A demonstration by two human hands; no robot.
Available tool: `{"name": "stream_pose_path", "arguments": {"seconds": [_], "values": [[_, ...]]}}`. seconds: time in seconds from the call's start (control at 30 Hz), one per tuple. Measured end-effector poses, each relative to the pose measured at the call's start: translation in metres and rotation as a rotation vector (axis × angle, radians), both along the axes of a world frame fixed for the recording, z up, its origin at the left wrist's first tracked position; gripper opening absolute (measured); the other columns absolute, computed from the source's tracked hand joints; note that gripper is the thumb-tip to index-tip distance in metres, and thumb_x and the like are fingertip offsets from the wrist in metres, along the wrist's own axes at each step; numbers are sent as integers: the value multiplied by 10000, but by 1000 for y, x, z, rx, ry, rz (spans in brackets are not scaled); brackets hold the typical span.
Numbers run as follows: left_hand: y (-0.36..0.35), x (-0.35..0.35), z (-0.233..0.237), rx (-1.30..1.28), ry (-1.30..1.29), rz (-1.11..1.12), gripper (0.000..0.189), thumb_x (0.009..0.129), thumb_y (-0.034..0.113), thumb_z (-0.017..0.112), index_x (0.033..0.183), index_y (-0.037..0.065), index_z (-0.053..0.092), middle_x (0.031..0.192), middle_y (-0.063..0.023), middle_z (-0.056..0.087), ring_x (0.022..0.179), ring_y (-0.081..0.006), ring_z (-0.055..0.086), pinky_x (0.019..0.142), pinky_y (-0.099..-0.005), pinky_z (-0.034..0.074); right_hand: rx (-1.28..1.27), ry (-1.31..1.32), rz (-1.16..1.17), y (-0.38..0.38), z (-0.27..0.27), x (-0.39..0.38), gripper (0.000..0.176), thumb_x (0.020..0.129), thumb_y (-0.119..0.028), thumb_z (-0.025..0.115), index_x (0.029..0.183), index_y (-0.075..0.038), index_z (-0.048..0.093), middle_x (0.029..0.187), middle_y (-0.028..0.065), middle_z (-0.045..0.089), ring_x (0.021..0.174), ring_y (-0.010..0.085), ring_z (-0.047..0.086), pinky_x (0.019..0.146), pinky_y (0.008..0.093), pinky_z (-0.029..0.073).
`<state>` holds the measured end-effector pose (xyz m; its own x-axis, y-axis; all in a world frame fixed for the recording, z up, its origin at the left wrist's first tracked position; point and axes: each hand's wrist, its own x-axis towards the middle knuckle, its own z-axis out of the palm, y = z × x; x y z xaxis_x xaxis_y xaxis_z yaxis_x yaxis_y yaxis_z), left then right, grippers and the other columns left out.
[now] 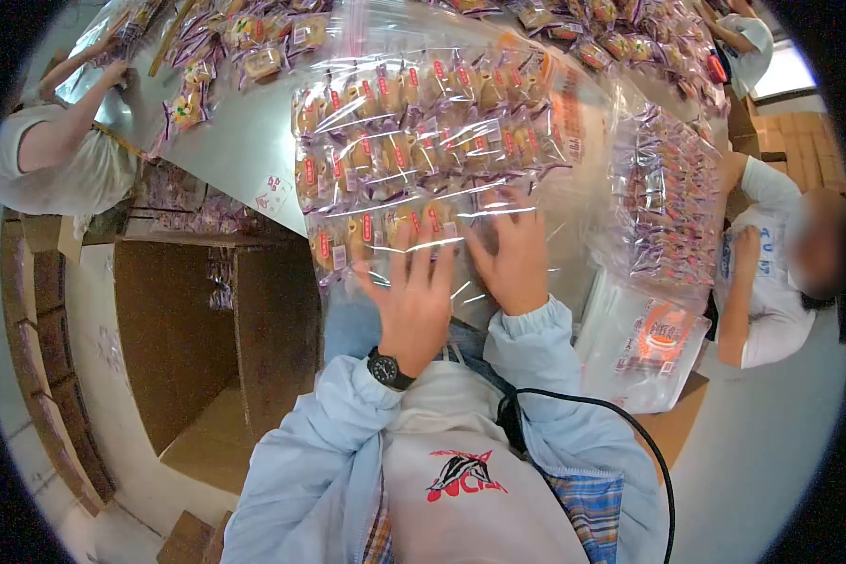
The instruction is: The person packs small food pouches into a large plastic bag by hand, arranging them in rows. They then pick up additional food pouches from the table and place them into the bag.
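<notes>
A large clear plastic bag (pixel 423 122) packed with rows of wrapped snack cakes lies on the grey table (pixel 230 141) in front of me. My left hand (pixel 412 296), with a black watch on its wrist, lies flat with fingers spread on the bag's near end. My right hand (pixel 512 258) presses on the same bag just beside it, fingers spread over the plastic. Both sleeves are light blue.
A second filled bag (pixel 667 202) stands to the right, with a stack of empty printed bags (pixel 644 343) on a cardboard box below it. Loose wrapped snacks (pixel 254 47) cover the far table. An open cardboard box (pixel 207 329) sits lower left. Other people work at left, right and top right.
</notes>
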<state>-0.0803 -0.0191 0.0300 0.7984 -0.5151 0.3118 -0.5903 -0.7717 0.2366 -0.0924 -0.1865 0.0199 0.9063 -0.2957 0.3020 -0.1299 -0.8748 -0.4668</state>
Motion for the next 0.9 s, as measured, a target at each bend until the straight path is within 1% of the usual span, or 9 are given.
{"name": "stream_pose_path", "arguments": {"seconds": [0.1, 0.3, 0.4, 0.5, 0.57, 0.7, 0.8, 0.87, 0.9], "values": [[1, 7, -6, -34, -16, 45, 474, 874, 170, 677, 1347, 138, 665, 1425, -2, 607, 1380, -257, 496, 1155, -766, 90, -17, 34, -18, 5, 13, -6, 524, 822, -163, 798, 1302, -36, 632, 1323, 214, 556, 1187, 416, 545, 1002, 474, 467], [10, 13, 5, -181, 35, -2, 497, 850, 132, 692, 1346, 149, 673, 1316, 29, 675, 1335, -259, 534, 1160, -781, 83, 182, -71, 13, 4, 4, -18, 471, 804, -53, 762, 1257, -31, 634, 1249, 201, 559, 1180, 411, 555, 998, 455, 472], [11, 14, 3, -228, 38, -4, 503, 835, 111, 697, 1335, 163, 684, 1285, 43, 691, 1319, -257, 550, 1163, -791, 74, 264, -94, 109, 3, -4, -24, 464, 798, -18, 751, 1248, -35, 637, 1234, 199, 557, 1168, 407, 563, 1003, 459, 464], [13, 13, -2, -213, 3, -55, 492, 825, 94, 701, 1311, 173, 700, 1281, 43, 700, 1327, -248, 554, 1162, -802, 65, 373, -120, 141, 9, -8, -18, 541, 777, -19, 731, 1303, -110, 644, 1388, 223, 531, 1239, 420, 556, 1036, 477, 469], [14, 14, -1, -208, 14, -83, 485, 820, 76, 698, 1295, 177, 710, 1287, 41, 704, 1341, -242, 554, 1155, -816, 58, 323, -69, 174, 18, 0, -13, 594, 802, -28, 727, 1377, -128, 616, 1428, 224, 515, 1280, 431, 541, 1056, 484, 466], [14, 16, -3, -269, 33, -125, 461, 821, 26, 684, 1268, 133, 711, 1321, 5, 698, 1357, -254, 556, 1204, -729, 141, 347, -63, 247, 20, 6, -10, 650, 852, -80, 733, 1475, -153, 563, 1451, 216, 505, 1281, 438, 549, 1019, 478, 504], [17, 21, -3, -329, 58, -167, 440, 820, 1, 681, 1249, 95, 711, 1330, -43, 694, 1356, -286, 557, 1217, -641, 237, 415, -95, 239, 20, 5, -10, 617, 883, -122, 740, 1472, -151, 557, 1445, 238, 498, 1244, 446, 570, 974, 468, 531], [18, 22, 5, -284, 36, -188, 439, 809, -8, 690, 1240, 74, 709, 1330, -73, 693, 1352, -311, 560, 1201, -586, 318, 411, -122, 123, 23, -1, -12, 620, 859, -83, 775, 1441, -70, 561, 1391, 242, 518, 1190, 431, 608, 928, 449, 542], [22, 20, 3, -324, 21, -214, 433, 801, -15, 695, 1226, 70, 712, 1334, -78, 692, 1346, -319, 564, 1185, -587, 342, 407, -138, 64, 23, -5, -12, 623, 848, -64, 793, 1426, -29, 563, 1363, 244, 528, 1163, 423, 626, 905, 439, 547]]}}
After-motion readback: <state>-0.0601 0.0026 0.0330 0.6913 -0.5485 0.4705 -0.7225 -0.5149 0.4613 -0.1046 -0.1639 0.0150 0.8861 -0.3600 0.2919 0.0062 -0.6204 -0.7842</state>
